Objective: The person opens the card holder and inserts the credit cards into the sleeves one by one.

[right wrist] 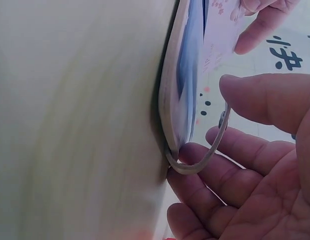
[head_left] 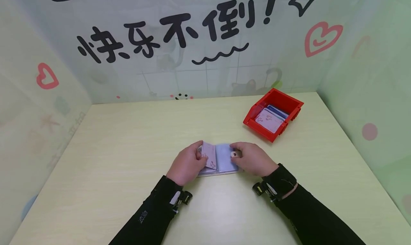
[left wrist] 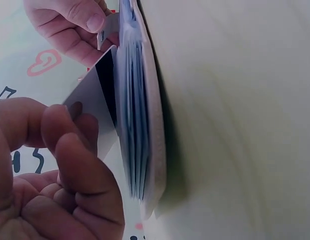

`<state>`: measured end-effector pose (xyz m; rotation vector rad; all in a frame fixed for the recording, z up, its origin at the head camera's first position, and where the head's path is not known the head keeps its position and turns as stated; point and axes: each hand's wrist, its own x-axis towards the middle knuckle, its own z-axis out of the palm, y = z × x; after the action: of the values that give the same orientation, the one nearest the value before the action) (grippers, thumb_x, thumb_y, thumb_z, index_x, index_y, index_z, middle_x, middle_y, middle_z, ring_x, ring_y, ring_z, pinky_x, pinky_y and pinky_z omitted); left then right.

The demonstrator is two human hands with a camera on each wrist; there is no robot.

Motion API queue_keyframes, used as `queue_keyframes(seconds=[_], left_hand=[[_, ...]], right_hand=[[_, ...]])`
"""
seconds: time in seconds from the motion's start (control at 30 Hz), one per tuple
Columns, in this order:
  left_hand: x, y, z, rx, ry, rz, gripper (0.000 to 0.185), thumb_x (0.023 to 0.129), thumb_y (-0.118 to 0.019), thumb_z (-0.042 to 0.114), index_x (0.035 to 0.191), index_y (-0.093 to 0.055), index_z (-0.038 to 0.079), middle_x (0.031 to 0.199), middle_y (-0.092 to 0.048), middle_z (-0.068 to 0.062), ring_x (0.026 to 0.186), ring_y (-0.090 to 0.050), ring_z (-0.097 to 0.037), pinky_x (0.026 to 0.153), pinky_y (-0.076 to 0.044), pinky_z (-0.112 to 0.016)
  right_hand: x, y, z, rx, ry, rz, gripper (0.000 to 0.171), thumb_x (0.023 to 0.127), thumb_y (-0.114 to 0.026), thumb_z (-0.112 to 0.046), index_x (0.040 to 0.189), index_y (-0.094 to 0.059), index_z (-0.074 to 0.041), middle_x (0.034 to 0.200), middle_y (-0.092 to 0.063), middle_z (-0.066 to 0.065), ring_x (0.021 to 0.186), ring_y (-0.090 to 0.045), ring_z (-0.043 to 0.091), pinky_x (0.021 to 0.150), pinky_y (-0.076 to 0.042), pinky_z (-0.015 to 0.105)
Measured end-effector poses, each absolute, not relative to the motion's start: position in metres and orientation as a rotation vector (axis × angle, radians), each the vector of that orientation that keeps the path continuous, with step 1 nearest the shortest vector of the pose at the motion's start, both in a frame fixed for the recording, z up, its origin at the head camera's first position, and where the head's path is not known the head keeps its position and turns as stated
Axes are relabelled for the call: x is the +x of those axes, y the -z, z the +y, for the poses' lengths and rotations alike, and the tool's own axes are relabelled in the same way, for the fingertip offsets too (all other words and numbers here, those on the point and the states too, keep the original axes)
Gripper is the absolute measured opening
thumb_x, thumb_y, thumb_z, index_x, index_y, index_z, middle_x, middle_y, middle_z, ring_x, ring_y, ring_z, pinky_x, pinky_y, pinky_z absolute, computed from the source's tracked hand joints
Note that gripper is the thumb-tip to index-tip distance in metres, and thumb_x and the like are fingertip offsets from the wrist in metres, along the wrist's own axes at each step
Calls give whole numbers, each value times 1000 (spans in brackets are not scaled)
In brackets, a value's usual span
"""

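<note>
A card holder [head_left: 224, 158] with clear bluish sleeves lies spread on the table in the head view. Over its left half, my left hand [head_left: 187, 163] pinches a pink flower-print card [head_left: 209, 155] between thumb and fingers. The left wrist view shows this card [left wrist: 89, 102] tilted up from the sleeves, a dark stripe on its back; whether its edge sits in a sleeve I cannot tell. At the holder's right edge, my right hand [head_left: 255, 160] holds the pale snap strap [right wrist: 207, 157], thumb against its tip and fingers by the holder's edge.
Behind and to the right stands a red plastic bin [head_left: 282, 99] with several cards [head_left: 269, 120] in it, pink and blue. The pale wooden table [head_left: 128, 141] meets printed fabric walls [head_left: 205, 80] at the back and both sides.
</note>
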<state>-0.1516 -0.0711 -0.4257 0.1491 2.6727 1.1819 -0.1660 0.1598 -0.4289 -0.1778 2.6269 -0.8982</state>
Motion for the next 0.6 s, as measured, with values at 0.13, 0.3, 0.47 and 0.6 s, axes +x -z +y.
queue_keyframes(seconds=[0.13, 0.3, 0.47, 0.6], left_hand=[[-151, 427, -72, 161, -1194, 2661, 61, 101, -68, 16, 156, -47, 1, 70, -48, 2, 62, -46, -14, 53, -33, -24], [-151, 428, -71, 176, -1188, 2663, 61, 100, -68, 16, 156, -47, 0, 69, -47, 2, 62, -47, -13, 54, -33, -23], [-151, 428, -70, 168, -1166, 2682, 61, 100, -69, 16, 155, -48, 0, 70, -47, 1, 63, -47, -14, 54, -34, -24], [-151, 427, -71, 165, -1155, 2686, 61, 100, -70, 17, 155, -49, 1, 70, -46, 1, 62, -46, -15, 54, -33, -24]], right_hand=[[-166, 429, 159, -175, 887, 2631, 59, 98, -75, -19, 152, -56, -9, 146, -63, 9, 120, -60, 25, 106, -57, 44], [-165, 429, 159, -179, 879, 2638, 58, 97, -75, -19, 152, -57, -9, 143, -64, 9, 119, -61, 24, 105, -58, 43], [-165, 428, 160, -190, 873, 2645, 57, 97, -76, -19, 151, -58, -9, 141, -65, 9, 117, -61, 24, 104, -58, 42], [-165, 428, 160, -191, 871, 2646, 58, 97, -76, -19, 151, -58, -9, 141, -65, 9, 118, -61, 24, 104, -58, 42]])
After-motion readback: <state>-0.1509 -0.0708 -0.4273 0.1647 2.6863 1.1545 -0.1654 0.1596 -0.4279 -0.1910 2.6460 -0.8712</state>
